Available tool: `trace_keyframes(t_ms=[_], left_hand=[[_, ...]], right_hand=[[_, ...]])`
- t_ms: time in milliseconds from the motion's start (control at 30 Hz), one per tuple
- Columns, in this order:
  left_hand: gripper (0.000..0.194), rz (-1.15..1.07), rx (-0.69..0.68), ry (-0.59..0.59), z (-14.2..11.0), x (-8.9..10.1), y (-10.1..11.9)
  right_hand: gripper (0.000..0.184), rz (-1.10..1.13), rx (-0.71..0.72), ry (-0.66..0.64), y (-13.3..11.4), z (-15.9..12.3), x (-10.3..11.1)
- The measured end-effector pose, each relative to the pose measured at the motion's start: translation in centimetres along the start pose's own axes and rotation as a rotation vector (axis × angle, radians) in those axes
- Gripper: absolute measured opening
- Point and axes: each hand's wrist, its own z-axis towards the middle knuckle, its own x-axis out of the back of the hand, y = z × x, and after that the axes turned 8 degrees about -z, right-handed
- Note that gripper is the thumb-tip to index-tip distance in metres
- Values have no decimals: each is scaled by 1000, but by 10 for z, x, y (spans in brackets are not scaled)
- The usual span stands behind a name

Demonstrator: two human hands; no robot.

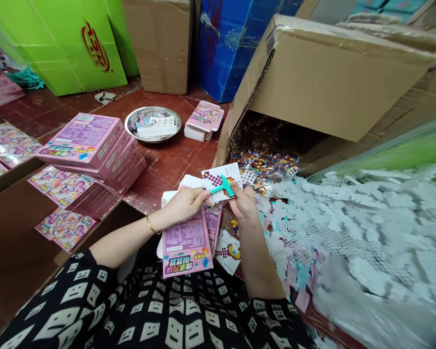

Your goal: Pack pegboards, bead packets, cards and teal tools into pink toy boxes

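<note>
While the left hand [192, 201] pinches a teal T-shaped tool [226, 185], the right hand [244, 202] grips a printed card [212, 178].
Pink cartons [186, 236] lie on the lap below.

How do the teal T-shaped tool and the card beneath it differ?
The teal tool is T-shaped; the card is rectangular. The tool is one plain colour; the card is white with a colourful blocky print. Both are held between the left hand and right hand.
</note>
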Motion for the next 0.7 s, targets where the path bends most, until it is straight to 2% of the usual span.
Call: trace_keyframes(t_ms=[167,367,467,600,633,700], left_hand=[[34,18,53,4,3,-4,7],[35,468,-8,102,8,-12,-7],[41,569,16,130,10,-14,-13],[53,600,104,161,4,-2,-15],[53,593,109,192,-2,3,-16],[49,572,73,330,-22,15,-23]], right_hand=[[80,35,28,-19,0,0,3],[74,-44,-19,-1,-2,4,5],[69,-74,-37,12,-1,6,3],[53,-121,-26,-24,3,18,-11],[51,-112,-28,-29,4,25,-15],[52,-53,-39,-32,7,42,-22]])
